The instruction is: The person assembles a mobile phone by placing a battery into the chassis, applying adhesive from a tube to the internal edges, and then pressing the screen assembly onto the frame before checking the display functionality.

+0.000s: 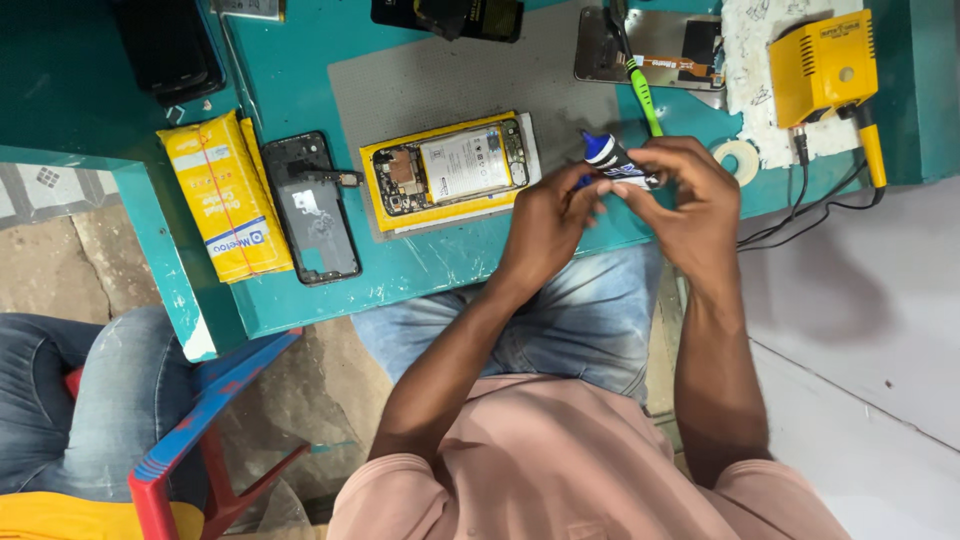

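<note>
My right hand (690, 190) grips a small glue tube (612, 160) with a blue cap end and a white label, held over the front edge of the teal workbench (300, 60). My left hand (548, 215) pinches the tube's near end, fingertips touching those of the right hand. Just left of the hands, an opened phone (455, 165) with its battery and circuit board exposed lies on a yellow sheet on a grey mat (450, 70).
A dark phone back cover (312, 208) and a yellow packet (222, 195) lie at the left. A green-handled tool (643, 95), a metal phone frame (660, 45), a tape roll (738, 158) and a yellow soldering station (822, 65) with cables sit at the right. Another person's jeans-clad knee (90, 400) and a red-blue chair (205, 420) are at lower left.
</note>
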